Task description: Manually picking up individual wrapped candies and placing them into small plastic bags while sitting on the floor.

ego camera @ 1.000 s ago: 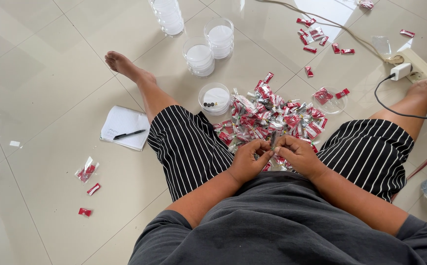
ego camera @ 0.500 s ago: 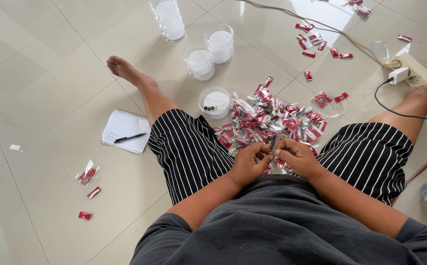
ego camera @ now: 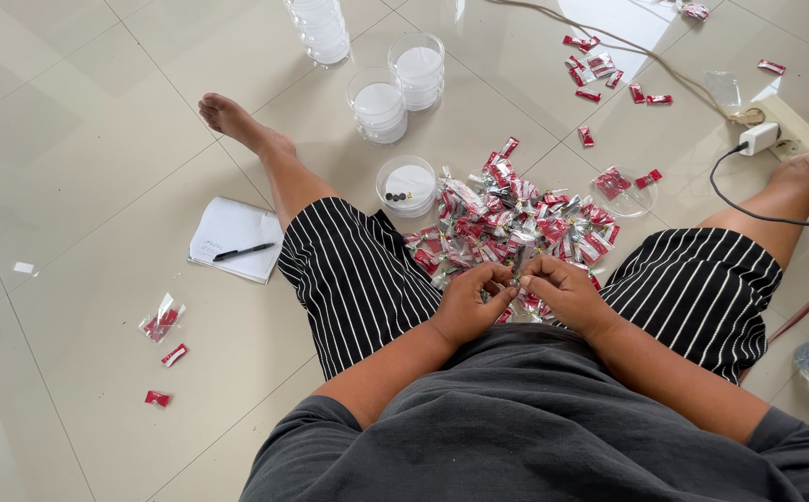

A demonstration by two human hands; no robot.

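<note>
I sit on a tiled floor with my legs spread, in striped shorts. Between my legs lies a pile of small red and clear packets. My left hand and my right hand meet just in front of the pile, fingertips pinched together on one small packet held between them. A low round clear container with white contents and a few small dark pieces stands beside the pile, near my left knee.
Two round clear containers and a taller stack stand farther out. A notepad with a pen lies left. Loose red packets are scattered left and far right. A power strip and cables lie at right; a clear lid too.
The view has shifted slightly. My hands stay together at the front of the pile, fingers working on the small packet.
</note>
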